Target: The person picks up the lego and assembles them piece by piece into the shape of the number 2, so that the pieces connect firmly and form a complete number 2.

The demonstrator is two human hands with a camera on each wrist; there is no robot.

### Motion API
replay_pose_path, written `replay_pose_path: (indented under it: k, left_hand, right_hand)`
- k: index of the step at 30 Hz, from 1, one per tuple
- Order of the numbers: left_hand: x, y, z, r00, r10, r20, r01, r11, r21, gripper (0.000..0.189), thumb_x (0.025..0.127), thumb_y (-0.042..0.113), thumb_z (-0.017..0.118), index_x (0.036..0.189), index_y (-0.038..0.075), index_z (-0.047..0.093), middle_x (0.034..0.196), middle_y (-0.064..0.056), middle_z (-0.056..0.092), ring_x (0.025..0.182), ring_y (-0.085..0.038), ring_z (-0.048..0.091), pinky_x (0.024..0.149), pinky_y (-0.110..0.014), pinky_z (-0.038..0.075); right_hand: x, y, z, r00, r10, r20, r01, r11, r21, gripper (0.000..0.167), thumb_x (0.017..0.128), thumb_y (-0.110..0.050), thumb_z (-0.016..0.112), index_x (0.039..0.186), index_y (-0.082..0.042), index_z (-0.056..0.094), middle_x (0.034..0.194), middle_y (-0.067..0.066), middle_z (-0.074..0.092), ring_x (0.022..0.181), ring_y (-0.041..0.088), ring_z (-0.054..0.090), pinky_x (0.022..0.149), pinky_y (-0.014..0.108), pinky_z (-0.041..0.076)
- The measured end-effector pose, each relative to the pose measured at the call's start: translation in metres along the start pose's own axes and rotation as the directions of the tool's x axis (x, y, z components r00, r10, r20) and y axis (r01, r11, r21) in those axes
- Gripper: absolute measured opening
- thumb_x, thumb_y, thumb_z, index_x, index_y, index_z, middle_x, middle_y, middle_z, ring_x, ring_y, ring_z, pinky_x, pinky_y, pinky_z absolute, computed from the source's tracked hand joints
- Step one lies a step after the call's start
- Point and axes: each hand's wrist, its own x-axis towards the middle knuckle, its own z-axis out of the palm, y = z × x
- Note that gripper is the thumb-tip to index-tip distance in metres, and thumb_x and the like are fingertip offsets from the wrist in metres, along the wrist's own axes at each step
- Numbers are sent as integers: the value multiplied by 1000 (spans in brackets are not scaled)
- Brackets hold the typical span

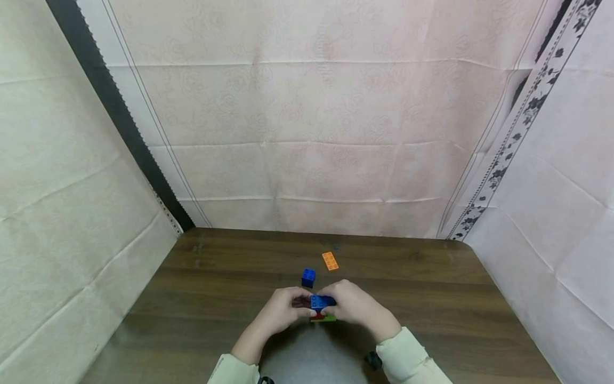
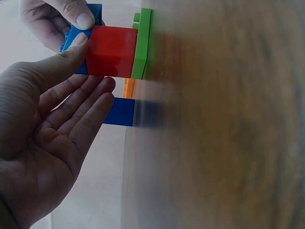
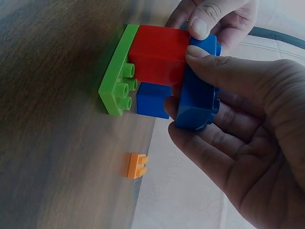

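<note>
A long blue brick [image 3: 195, 93] lies across the top of a red brick [image 2: 111, 51], its one end overhanging in the right wrist view. Below the red brick is a light green plate [image 3: 118, 76] at the tabletop, with several studs showing. My left hand [image 1: 283, 308] pinches the blue brick at its left end, thumb in front and fingers behind. From the other side my right hand [image 1: 355, 304] holds the same brick, its thumb close beside the left thumb and its fingers round the overhanging end.
Just beyond the hands a loose blue brick [image 1: 308, 277] stands on the brown wooden table [image 1: 216, 277]. Farther back lies a flat orange brick [image 1: 330, 261]. Pale patterned cloth [image 1: 307, 122] hangs behind the table and along both sides.
</note>
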Motion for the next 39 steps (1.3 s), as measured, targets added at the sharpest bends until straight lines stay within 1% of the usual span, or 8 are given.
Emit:
replay_pose_path:
  k: [7, 12, 19, 29, 39]
  left_hand:
    - [0, 0, 0, 1000, -5, -3, 5, 1000, 7, 19, 88, 26, 80, 106, 23, 74, 100, 10, 70, 95, -12, 67, 82, -33, 56]
    - [0, 0, 0, 1000, -10, -3, 10, 1000, 8, 19, 88, 27, 79, 106, 24, 74, 100, 10, 70, 95, -13, 67, 82, -34, 56]
    - [1, 0, 1, 1000, -14, -3, 14, 1000, 5, 18, 88, 27, 79, 106, 24, 74, 99, 10, 70, 94, -10, 66, 82, -34, 56]
    - [1, 0, 1, 1000, -3, -6, 3, 1000, 13, 20, 89, 27, 79, 107, 23, 74, 99, 11, 70, 92, -9, 66, 83, -33, 56]
    - [1, 1, 1, 1000, -14, -9, 14, 1000, 23, 19, 88, 27, 79, 106, 24, 74, 100, 10, 70, 94, -11, 67, 84, -36, 56]
  right_hand:
    - [0, -1, 0, 1000, 1, -1, -1, 1000, -13, 24, 91, -23, 77, 113, -13, 75, 101, -9, 73, 82, -2, 62, 74, 20, 55]
    - [0, -1, 0, 1000, 2, -3, -2, 1000, -20, 25, 91, -23, 77, 114, -13, 75, 102, -8, 73, 85, 0, 64, 75, 21, 55]
    - [1, 1, 2, 1000, 3, -10, -3, 1000, -15, 25, 91, -23, 77, 114, -14, 75, 102, -9, 73, 82, -3, 62, 74, 20, 55]
    - [1, 2, 1, 1000, 6, -5, -6, 1000, -8, 25, 91, -23, 77, 115, -14, 75, 103, -9, 73, 84, -2, 62, 76, 21, 55]
    - [0, 1, 0, 1000, 4, 4, -4, 1000, -4, 25, 91, -24, 77, 114, -14, 75, 101, -9, 73, 81, -3, 61, 74, 21, 55]
